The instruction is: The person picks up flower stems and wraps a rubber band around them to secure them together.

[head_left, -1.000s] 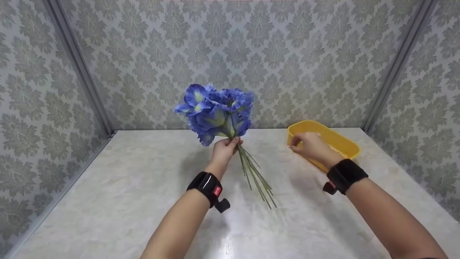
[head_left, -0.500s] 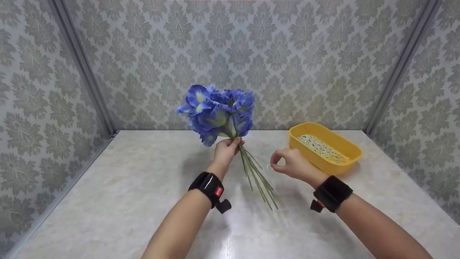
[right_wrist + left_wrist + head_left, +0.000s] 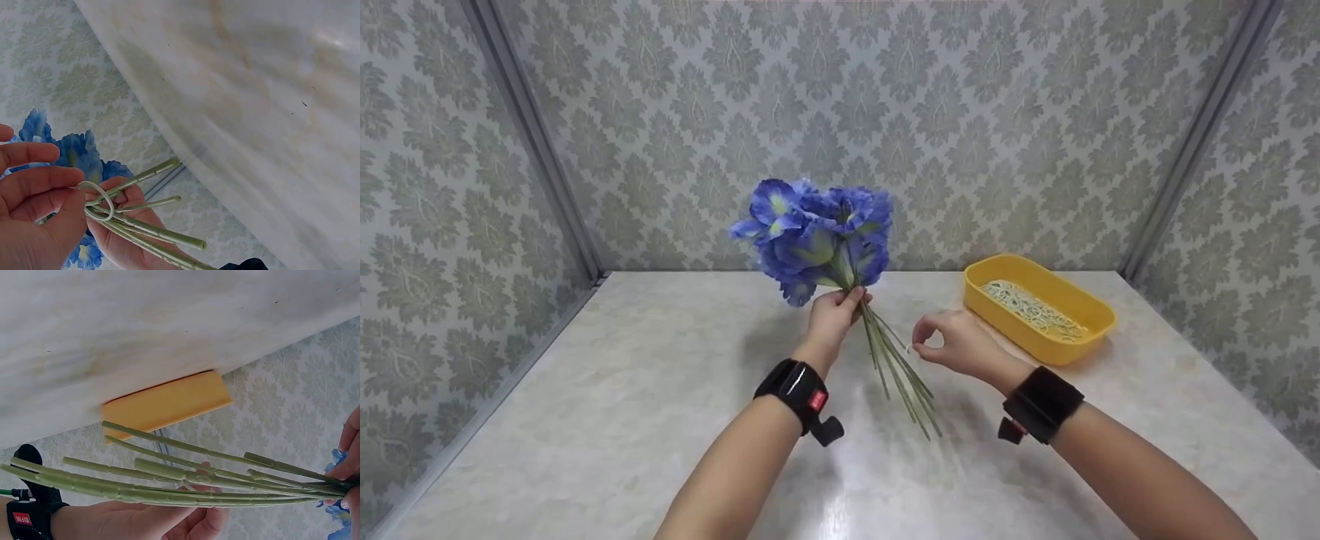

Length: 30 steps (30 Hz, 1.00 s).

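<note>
A bunch of blue artificial irises (image 3: 817, 240) stands tilted in my left hand (image 3: 829, 324), which grips the stems just under the blooms. The green stems (image 3: 906, 386) fan out down and to the right. My right hand (image 3: 964, 346) is close to the right of them, thumb and forefinger pinching a thin pale rubber band (image 3: 109, 208). In the right wrist view the loop overlaps the stem ends; the other fingers of that hand are spread loosely. From the left wrist view, the right hand appears behind the stems, partly hidden by them.
A yellow plastic basket (image 3: 1031, 345) stands at the right rear of the pale marbled table (image 3: 645, 390). Inside it lie several loose rubber bands (image 3: 1027, 306). Patterned wallpaper panels (image 3: 817, 97) enclose the table at the back and both sides.
My right hand has come out of the yellow basket with a rubber band and moved left, toward the stems. The left hand and the irises have stayed almost still.
</note>
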{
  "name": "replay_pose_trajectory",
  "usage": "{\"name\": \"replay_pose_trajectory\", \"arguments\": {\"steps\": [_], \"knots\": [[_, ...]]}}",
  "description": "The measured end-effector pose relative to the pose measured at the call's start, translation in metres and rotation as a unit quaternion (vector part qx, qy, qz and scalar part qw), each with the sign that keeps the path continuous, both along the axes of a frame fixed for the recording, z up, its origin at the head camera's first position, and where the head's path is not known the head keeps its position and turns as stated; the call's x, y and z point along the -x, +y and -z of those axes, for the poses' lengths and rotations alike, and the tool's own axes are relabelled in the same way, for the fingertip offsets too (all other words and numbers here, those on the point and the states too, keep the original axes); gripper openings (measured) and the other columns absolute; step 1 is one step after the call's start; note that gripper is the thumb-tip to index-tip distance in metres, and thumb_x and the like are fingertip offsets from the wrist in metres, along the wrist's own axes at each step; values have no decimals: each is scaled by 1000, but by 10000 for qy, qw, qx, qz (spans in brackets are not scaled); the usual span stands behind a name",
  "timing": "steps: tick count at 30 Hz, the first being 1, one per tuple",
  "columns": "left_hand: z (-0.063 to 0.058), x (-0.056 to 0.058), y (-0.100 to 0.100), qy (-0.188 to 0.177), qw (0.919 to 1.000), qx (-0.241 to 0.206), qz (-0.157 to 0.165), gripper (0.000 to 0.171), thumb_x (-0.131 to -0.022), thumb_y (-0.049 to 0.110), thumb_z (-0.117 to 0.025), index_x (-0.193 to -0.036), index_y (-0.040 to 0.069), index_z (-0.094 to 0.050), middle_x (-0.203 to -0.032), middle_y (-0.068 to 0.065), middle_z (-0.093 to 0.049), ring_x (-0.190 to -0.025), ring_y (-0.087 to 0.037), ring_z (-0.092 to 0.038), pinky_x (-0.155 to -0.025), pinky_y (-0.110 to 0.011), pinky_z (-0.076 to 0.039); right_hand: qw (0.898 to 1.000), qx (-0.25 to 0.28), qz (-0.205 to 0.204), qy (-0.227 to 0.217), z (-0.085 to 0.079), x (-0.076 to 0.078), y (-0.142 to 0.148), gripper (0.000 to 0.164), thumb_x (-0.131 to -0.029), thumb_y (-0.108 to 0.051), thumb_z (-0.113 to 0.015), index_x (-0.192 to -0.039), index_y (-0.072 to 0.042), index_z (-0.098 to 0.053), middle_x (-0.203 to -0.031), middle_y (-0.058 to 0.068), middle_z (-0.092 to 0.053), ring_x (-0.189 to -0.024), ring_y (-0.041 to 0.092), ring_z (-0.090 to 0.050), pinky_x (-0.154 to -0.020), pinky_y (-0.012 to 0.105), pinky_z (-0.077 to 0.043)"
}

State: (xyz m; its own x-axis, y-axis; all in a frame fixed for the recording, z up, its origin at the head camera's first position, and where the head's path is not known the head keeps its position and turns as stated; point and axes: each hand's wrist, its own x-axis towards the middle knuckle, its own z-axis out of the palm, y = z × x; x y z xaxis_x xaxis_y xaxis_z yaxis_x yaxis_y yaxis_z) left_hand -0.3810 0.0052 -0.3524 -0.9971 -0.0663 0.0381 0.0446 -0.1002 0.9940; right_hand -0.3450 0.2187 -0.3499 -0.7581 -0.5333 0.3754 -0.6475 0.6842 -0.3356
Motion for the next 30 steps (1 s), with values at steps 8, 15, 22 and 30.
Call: {"name": "replay_pose_trajectory", "arguments": {"steps": [8, 15, 22, 30], "knots": [[2, -1, 5, -44, 9999, -75, 127, 33, -110, 12, -58, -122, -16, -69, -119, -22, -78, -114, -21, -72, -113, -37, -55, 9995, 16, 104, 311, 2, 1, -5, 4, -92, -6, -76, -89, -4, -74, -86, 11, -76, -86, 30, -72, -83, 46, -60], [-1, -5, 7, 20, 9998, -197, 85, 32, -109, 9, -58, -122, -20, -67, -107, -18, -79, -107, -19, -74, -110, -36, -57, 9991, 17, 158, 396, -2, 5, -12, 5, -94, -7, -74, -91, -4, -72, -88, 13, -75, -87, 30, -70, -85, 49, -57], [-2, -6, 10, 5, 9995, 26, 309, 33, -110, 12, -57, -122, -17, -69, -116, -21, -78, -125, -29, -71, -113, -37, -55, 9997, -36, 225, 111, -12, 6, -13, 6, -99, -8, -74, -99, -3, -74, -96, 14, -78, -94, 33, -73, -88, 50, -61], [-2, -8, 10, -94, 9990, 129, 417, 35, -112, 15, -55, -123, -16, -69, -127, -26, -73, -135, -33, -65, -116, -37, -52, 9985, -442, 331, 56, -19, 5, -16, 13, -100, -11, -74, -109, -4, -80, -103, 13, -81, -102, 33, -74, -95, 51, -61]]}}
